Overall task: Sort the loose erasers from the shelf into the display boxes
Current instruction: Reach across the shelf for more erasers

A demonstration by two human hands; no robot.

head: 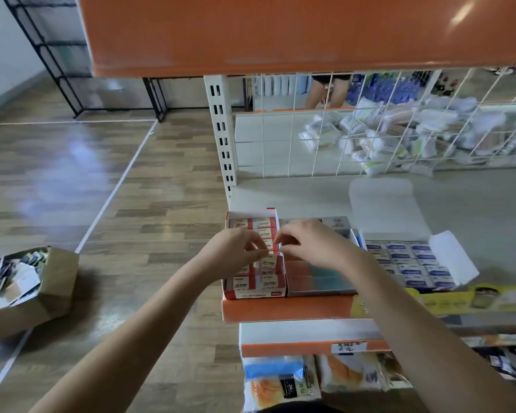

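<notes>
A red and white display box (252, 294) stands at the left end of the shelf, filled with rows of red-sleeved erasers. My left hand (236, 253) hovers over the box's middle, fingers curled and pinching a red-sleeved eraser (268, 261) that stands tilted among the rows. My right hand (313, 241) meets it from the right, fingertips curled at the same eraser. A grey box (320, 281) of erasers sits beside the red one, partly hidden by my right hand. Further right is an open white box (411, 263) of blue-sleeved erasers.
The shelf (286, 311) has an orange front edge, with a wire grid (325, 138) behind and an orange board overhead. Packaged goods fill the shelf below. A cardboard box (27, 287) of mixed items sits on the wooden floor at left. A person's legs show beyond the grid.
</notes>
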